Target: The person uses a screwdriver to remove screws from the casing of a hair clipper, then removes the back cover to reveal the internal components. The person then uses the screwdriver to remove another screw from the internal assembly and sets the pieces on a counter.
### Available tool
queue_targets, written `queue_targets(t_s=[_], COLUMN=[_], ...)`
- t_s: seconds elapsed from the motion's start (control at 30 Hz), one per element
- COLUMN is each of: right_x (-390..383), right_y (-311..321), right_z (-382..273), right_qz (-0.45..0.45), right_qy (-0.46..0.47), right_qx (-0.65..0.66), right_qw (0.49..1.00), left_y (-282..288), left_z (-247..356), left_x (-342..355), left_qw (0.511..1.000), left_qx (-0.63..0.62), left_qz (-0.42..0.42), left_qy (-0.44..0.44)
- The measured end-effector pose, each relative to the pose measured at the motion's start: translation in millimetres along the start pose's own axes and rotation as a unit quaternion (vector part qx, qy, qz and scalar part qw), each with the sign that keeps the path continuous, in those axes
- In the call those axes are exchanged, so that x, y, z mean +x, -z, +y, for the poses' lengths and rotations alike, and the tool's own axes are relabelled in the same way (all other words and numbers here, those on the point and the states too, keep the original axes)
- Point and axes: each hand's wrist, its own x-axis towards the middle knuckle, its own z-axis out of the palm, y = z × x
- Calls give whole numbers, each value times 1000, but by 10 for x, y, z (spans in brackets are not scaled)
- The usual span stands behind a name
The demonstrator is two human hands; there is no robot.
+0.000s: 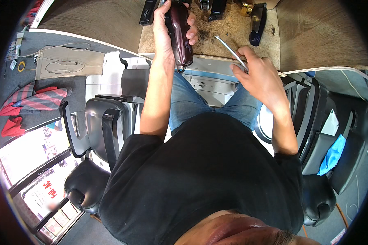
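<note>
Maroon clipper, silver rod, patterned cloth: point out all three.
Maroon clipper (180,34), head view: middle of its body.
Silver rod (232,52), head view: middle of its exposed shaft.
Patterned cloth (36,99), head view: its middle folds.

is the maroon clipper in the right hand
No, the left hand holds the maroon clipper; the right hand holds a slim silver tool.

Bright o/all. Window (32,155) at lower L is overexp., mostly white w/ detail washed out; floor tiles (93,90) v. bright too. Glossy hilites on the clipper (179,34) & the black chair (96,116) at L. Black shirt (200,171) v. dark, folds faint. Centre fairly sharp; bg nr rim softer. Fisheye distort.: straight edges bow, corners black, bluish-purple fringe on L rim.
</note>
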Motion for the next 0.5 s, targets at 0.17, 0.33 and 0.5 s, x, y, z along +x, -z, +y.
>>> queue_targets(t_s=[0.17,0.33,0.5], right_x=[42,71,99], right_y=[14,130,137], right_z=[2,-95,-154], right_qz=[-49,-102,-101], right_qy=[-59,-131,-144], right_qx=[32,126,127], right_qw=[997,978,976], left_y=[-1,-12,-10], left_z=[1,8,-1], left_x=[0,-10,-9], left_qw=[1000,1000,1000], left_qx=[10,10,13], left_qz=[1,-1,6], left_qy=[-3,-3,-2])
